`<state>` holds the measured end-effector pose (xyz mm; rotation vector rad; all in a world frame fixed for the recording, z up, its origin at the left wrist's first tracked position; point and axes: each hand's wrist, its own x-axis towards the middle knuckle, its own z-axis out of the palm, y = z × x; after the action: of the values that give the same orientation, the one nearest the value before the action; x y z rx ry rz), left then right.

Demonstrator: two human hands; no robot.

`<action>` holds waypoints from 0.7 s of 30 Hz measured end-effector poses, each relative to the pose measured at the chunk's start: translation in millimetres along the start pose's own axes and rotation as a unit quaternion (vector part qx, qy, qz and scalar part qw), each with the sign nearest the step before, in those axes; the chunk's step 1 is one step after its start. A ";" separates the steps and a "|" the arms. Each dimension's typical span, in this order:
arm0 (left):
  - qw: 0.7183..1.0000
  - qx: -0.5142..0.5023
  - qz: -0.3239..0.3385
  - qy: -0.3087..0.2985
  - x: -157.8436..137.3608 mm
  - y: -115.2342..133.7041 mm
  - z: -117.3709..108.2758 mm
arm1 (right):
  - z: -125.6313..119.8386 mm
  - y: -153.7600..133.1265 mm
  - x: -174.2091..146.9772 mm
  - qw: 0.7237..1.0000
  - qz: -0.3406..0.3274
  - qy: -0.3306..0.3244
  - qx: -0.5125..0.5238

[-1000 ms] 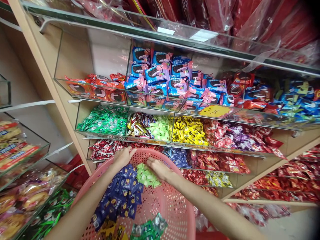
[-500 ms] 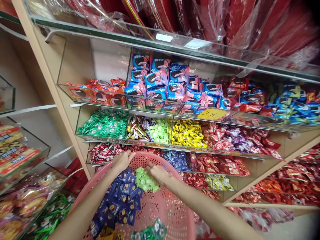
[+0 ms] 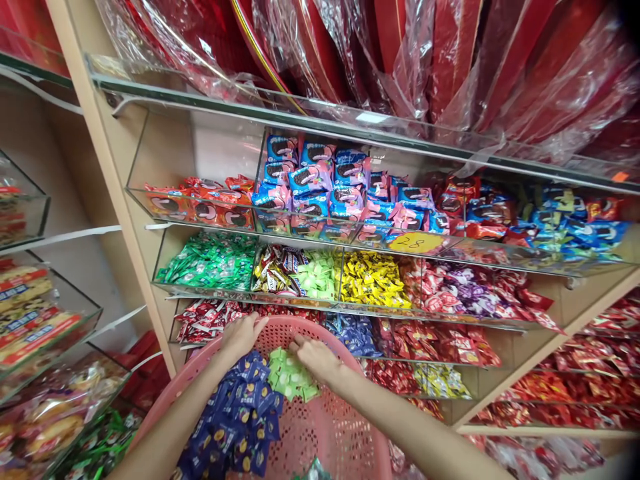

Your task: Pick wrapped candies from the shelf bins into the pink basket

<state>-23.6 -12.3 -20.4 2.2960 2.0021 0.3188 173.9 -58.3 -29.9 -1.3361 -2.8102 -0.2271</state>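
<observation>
A pink perforated plastic basket (image 3: 330,427) is below me, and my left hand (image 3: 243,335) grips its far rim with the fingers over the edge. Inside the basket, my right hand (image 3: 314,357) is closed against the upper edge of a pile of light green wrapped candies (image 3: 290,377). Its fingertips are partly hidden, so I cannot see what is between them. Dark blue wrapped sweets (image 3: 240,417) heap on the basket's left side, partly covered by my left forearm. A few green-wrapped pieces (image 3: 316,471) show at the bottom edge of the view.
Ahead stands a wooden shelf unit with clear bins: cookie packs (image 3: 313,180) above, green candies (image 3: 213,260), light green candies (image 3: 317,273) and yellow candies (image 3: 373,280) below. A yellow price tag (image 3: 417,241) reads 28. Plastic-wrapped red items (image 3: 400,53) fill the top. Bagged pastries (image 3: 55,407) sit left.
My view has tilted up slightly, so the shelves and basket appear lower. Both hands keep nearly the same places at the basket. Less of the basket's near contents is visible.
</observation>
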 end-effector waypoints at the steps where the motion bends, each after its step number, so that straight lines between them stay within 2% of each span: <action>1: 1.000 -0.001 0.001 0.002 0.2 -1.0 -0.1 | -11.4 0.7 1.7 1.000 -0.005 0.017 -0.021; 3: 1.000 -0.004 -0.001 0.006 0.6 -3.0 -0.2 | -38.5 5.0 6.8 0.997 -0.007 0.067 -0.033; 7: 1.000 -0.008 -0.007 0.010 0.4 -7.6 0.5 | -92.7 28.0 22.3 0.984 0.011 0.176 0.010; 10: 1.000 -0.013 -0.013 0.015 -0.8 -11.6 1.2 | -116.5 52.1 35.4 0.978 0.072 0.195 -0.008; 14: 0.999 -0.019 -0.026 0.015 -3.2 -16.0 1.4 | -120.8 74.4 50.1 0.975 0.142 0.160 -0.067; 21: 0.999 -0.019 -0.025 0.011 -5.5 -17.5 0.7 | -107.4 78.8 62.4 0.973 0.161 0.117 -0.113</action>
<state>-41.1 -15.1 -25.1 2.2262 2.0415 0.3757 190.7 23.7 91.1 -1.6594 -2.3883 -0.6620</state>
